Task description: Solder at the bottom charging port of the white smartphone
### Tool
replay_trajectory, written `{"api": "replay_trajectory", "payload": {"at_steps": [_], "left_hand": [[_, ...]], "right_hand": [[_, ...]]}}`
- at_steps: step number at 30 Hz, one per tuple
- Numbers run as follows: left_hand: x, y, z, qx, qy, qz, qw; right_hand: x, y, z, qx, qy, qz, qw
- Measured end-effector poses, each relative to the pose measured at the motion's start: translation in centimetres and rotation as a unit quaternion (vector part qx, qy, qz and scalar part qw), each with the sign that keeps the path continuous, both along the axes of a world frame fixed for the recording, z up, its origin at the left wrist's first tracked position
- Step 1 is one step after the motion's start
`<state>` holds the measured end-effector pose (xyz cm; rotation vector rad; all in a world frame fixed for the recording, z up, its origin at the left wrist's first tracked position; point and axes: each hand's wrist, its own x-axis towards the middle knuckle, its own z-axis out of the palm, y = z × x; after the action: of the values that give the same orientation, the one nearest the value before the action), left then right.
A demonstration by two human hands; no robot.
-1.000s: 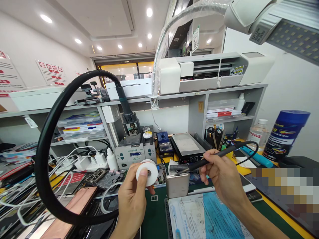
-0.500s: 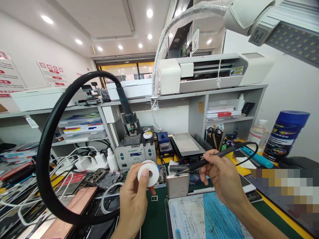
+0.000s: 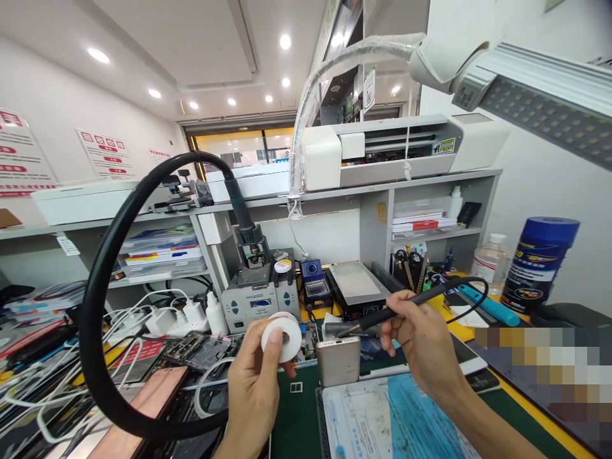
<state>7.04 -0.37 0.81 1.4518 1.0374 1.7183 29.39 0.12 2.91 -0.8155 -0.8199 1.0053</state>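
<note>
My left hand (image 3: 255, 382) pinches a white spool (image 3: 292, 341), likely of solder wire, between thumb and fingers. In my right hand (image 3: 425, 338) is a soldering iron (image 3: 377, 319), held like a pen with its tip pointing left. The tip lies just above the top edge of a gold phone (image 3: 338, 363); whether they touch I cannot tell. The phone stands on edge, its port side up, behind a blue and white printed mat (image 3: 396, 414). A small silvery frame-like piece (image 3: 296, 387) lies on the green mat (image 3: 294, 421) to the phone's left.
A black hose (image 3: 90, 319) loops across the left side from a hot-air station (image 3: 253, 306). Phone parts and white cables crowd the left bench. At the right are a blue spray can (image 3: 540, 264) and a clear bottle (image 3: 492, 261). A lamp (image 3: 549, 115) hangs overhead.
The soldering iron's tip has lifted slightly from the phone's top edge. My left hand keeps the spool in nearly the same place. The whole view has tilted a little.
</note>
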Motion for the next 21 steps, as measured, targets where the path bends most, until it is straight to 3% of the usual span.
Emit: {"api": "replay_trajectory", "payload": {"at_steps": [12,15,21], "left_hand": [[-3.3,1.4,0.4,-0.049,-0.040,0.005,0.998],[-4.3,0.0,0.2,-0.090,-0.051,-0.002,0.995],[-5.5,-5.1,-1.1,-0.190,0.004,0.001,0.982]], "right_hand": [[0.7,0.1,0.4,0.016,0.021,0.005,1.000],[0.9,0.3,0.5,0.011,0.031,0.013,0.999],[1.0,0.3,0.7,0.006,0.042,0.032,0.999]]}}
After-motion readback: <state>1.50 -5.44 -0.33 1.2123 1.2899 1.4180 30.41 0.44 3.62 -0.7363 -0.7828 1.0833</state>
